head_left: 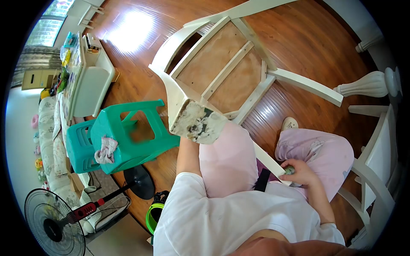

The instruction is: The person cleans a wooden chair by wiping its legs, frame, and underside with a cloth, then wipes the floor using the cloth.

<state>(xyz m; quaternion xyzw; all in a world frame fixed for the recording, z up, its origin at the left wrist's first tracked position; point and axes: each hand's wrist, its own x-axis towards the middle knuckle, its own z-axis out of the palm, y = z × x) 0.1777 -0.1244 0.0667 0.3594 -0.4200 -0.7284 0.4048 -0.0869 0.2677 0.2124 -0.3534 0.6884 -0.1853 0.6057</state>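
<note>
A white wooden chair point(232, 64) is tipped over in front of my lap, with its bare wood underside facing me. One leg end point(198, 122) points up at me, its face covered in patchy, dirty white residue with dark spots. My left forearm point(188, 158) reaches up behind that leg end, and the hand is hidden there. My right hand point(302, 174) is closed at the tip of another chair leg point(269, 160) across my lap. Its fingers hold a small greenish thing point(289, 170), mostly covered, whose kind I cannot tell.
To the left stand stacked green plastic stools point(121, 141) with a crumpled cloth point(106, 150) on top. A standing fan point(54, 226) and a bright green-rimmed bin point(152, 217) are lower left. Another white chair point(378, 170) and a turned table leg point(365, 84) are at right.
</note>
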